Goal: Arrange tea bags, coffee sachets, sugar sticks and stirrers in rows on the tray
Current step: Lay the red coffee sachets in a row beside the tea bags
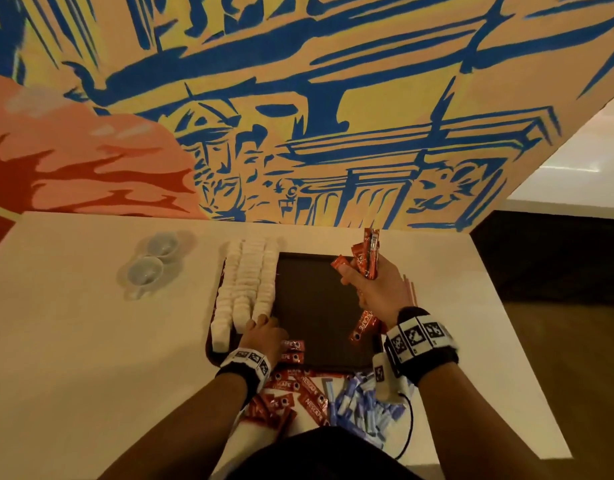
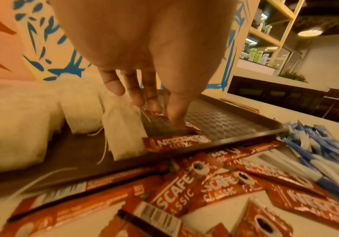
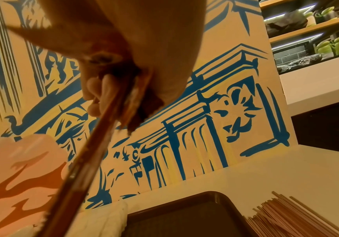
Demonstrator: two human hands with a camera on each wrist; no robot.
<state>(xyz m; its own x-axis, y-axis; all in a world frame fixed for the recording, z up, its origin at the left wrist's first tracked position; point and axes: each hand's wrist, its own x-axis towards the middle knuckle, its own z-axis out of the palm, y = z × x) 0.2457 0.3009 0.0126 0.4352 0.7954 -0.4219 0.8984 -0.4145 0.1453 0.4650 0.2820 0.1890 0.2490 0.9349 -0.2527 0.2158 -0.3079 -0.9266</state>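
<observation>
A dark brown tray (image 1: 316,355) lies in the middle of the table. Three rows of white tea bags (image 1: 250,282) fill its left part. My left hand (image 1: 264,323) reaches down at the tray's near left, beside the tea bags (image 2: 122,128), and pinches a red coffee sachet (image 2: 156,114) against the tray floor (image 2: 215,121). Another sachet (image 2: 176,142) lies along the near rim. My right hand (image 1: 359,277) hovers over the tray's right side and grips a bunch of coffee sachets (image 1: 367,251); one (image 3: 95,144) hangs below the palm.
Loose coffee sachets (image 1: 291,393) and blue sugar sticks (image 1: 361,400) are piled on the table in front of the tray. Thin stirrers (image 3: 286,216) lie right of the tray. Two cups (image 1: 153,261) stand at the far left. A painted wall rises behind the table.
</observation>
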